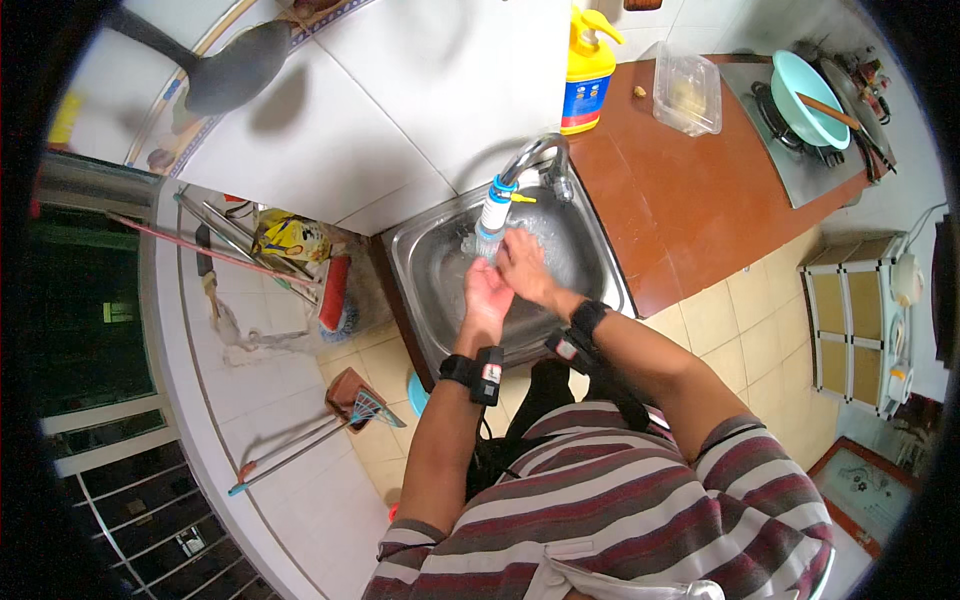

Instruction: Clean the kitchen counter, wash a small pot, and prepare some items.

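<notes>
My left hand (pixel 487 288) is palm up above a stainless steel sink (pixel 442 322), just below the tap's outlet. My right hand (pixel 526 264) lies against it, palm down, and its fingers cover part of the left palm. Whether anything small is between the hands is hidden. Over them hangs a white and blue filter nozzle (pixel 494 214) with a small yellow lever, fitted to the chrome faucet (pixel 529 155). Water appears to splash in the basin around the fingers. Both wrists wear black straps with small devices.
Right of the sink, a brown countertop (pixel 645 202) carries a yellow pump bottle (pixel 589 79), a clear plastic container (pixel 686 94) and a gas stove (pixel 780 150) with a turquoise bowl (pixel 806 97). A red-headed broom (pixel 334 296) and a dustpan (pixel 349 397) stand at left.
</notes>
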Tool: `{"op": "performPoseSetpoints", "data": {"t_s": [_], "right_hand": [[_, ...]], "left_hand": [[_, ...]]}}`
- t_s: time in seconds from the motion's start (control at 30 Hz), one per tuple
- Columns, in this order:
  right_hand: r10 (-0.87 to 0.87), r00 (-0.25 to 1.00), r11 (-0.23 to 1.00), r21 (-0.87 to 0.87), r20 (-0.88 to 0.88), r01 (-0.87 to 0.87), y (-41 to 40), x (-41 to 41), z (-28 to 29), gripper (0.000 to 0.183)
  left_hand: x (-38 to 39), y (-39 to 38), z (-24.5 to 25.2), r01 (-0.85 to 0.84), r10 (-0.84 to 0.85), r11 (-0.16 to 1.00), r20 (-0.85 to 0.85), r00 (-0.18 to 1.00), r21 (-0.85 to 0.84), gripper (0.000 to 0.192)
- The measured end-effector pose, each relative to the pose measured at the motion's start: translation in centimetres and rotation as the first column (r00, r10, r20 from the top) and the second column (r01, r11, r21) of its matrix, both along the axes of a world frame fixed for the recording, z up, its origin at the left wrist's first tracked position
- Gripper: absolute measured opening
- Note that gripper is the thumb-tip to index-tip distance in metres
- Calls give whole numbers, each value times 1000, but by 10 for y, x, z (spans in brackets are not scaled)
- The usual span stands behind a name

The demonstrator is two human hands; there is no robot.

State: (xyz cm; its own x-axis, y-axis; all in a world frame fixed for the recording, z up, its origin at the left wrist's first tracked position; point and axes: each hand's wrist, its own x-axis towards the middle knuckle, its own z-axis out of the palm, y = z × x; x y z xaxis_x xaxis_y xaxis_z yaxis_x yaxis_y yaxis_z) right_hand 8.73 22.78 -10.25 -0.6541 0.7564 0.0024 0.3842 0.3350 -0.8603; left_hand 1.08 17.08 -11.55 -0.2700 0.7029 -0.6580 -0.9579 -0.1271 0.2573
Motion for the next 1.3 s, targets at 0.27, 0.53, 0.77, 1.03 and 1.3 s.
{"op": "performPoseSetpoints", "data": {"t_s": [0.27, 0.53, 0.77, 1.03, 1.3], "right_hand": [[135, 988, 979, -166, 71, -122, -30, -13, 8, 28], [-371, 914, 383, -924, -166, -12, 18, -27, -35, 44], [-154, 987, 885, -450, -35, 122, -39, -39, -9, 28], [-172, 985, 899, -406, 15, 163, -7, -33, -10, 32], [-150, 980, 885, -461, -132, 73, 12, -50, -64, 38]], "left_hand": [[-26, -12, 5, 40, -60, 989, -144, 988, -143, 36], [-20, -7, 0, 23, -28, 996, -66, 997, -83, 25], [-53, -43, -76, 20, 31, 959, -174, 984, 283, 30], [-13, -7, -12, 104, -111, 992, -100, 989, -74, 39], [-14, -3, -7, 152, -179, 976, -171, 969, -157, 36]]}}
